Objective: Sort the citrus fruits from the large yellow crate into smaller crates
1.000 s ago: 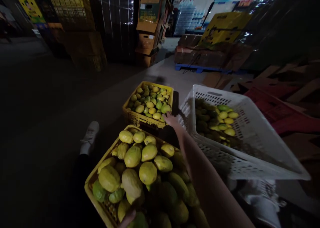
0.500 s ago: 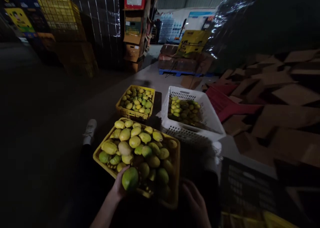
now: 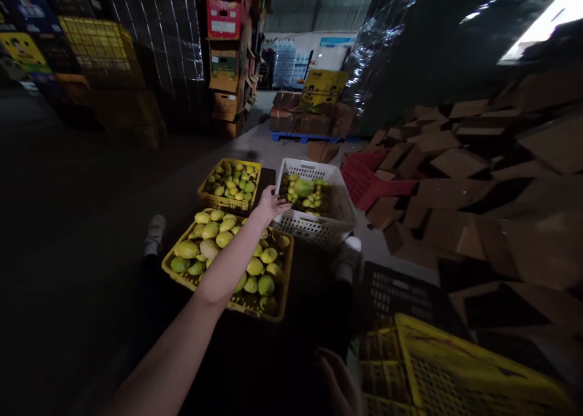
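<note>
My left hand (image 3: 272, 205) reaches across to the near left rim of the white crate (image 3: 314, 223), its fingers spread and holding nothing. Just beyond the fingertips, a blurred green lemon (image 3: 303, 188) shows over the smaller lemons in that crate. Under my left forearm sits the near yellow crate (image 3: 286, 282), heaped with yellow and green lemons (image 3: 210, 229); the arm hides part of them. Low in the picture, my right hand (image 3: 339, 379) is dark and smeared, beside a yellow crate (image 3: 403, 358), and its fingers are unclear.
Another yellow crate of lemons (image 3: 230, 182) stands behind the near one. Flattened cardboard boxes (image 3: 460, 161) and a red crate (image 3: 364, 179) lie to the right. Stacked boxes (image 3: 225, 67) and a blue pallet (image 3: 305, 138) stand farther back. My shoes flank the crates.
My left hand has moved from the near yellow crate, where it held a large green lemon, forward and right to the white crate, and has let the lemon go. The view has shifted right.
</note>
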Demonstrator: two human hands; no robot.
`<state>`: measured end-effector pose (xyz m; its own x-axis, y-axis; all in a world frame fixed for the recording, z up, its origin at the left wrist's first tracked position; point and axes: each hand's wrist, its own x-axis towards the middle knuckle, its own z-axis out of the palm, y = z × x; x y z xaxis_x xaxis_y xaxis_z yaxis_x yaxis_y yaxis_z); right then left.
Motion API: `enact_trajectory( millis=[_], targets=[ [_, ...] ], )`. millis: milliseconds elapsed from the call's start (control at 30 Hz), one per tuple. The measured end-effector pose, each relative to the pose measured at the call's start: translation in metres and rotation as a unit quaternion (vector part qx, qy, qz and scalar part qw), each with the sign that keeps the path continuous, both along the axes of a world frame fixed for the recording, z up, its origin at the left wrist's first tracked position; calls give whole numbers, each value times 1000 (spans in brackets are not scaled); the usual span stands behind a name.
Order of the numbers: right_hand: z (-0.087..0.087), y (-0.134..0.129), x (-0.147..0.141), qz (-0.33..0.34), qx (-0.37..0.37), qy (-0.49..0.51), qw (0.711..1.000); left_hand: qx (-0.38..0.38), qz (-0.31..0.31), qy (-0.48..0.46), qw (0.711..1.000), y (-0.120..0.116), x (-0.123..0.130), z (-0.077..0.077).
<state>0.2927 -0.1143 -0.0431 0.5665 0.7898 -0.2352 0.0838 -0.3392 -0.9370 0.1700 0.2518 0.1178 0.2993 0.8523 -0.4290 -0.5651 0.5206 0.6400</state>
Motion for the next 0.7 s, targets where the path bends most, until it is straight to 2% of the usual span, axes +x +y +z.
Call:
enact_trajectory(
  millis=[33,100,167,267,300,367,433,467,533,633,700],
  targets=[
    [2,3,2,-8,6,-4,1000,15,16,28,999,-2,-8,-1],
    [-1,7,3,-13,11,-5,1000,50,55,78,994,-23,-36,-19],
    [-9,11,0,-3,3,4,1000,83,101,134,982,-62,-75,-54],
    [-27,18,-13,34,-20,18,999,109,122,224,961,-133,-137,-125],
    [-32,23,-19,55,-22,22,998,140,96,312,935,-156,-155,-150],
    [-41,37,-33,110,-11,29,993,185,20,472,862,-194,-181,-196],
    [-44,60,-48,175,11,29,984,201,-65,586,782,-220,-194,-231],
    [-43,75,-55,210,21,22,977,224,-101,617,748,-228,-196,-243],
    [-37,113,-70,241,43,-29,969,248,-134,650,706,-235,-195,-257],
    [-25,180,-92,263,86,-181,944,243,-135,671,687,-233,-190,-261],
    [-20,222,-107,282,62,-245,926,245,-150,680,675,-231,-189,-259]
  ],
)
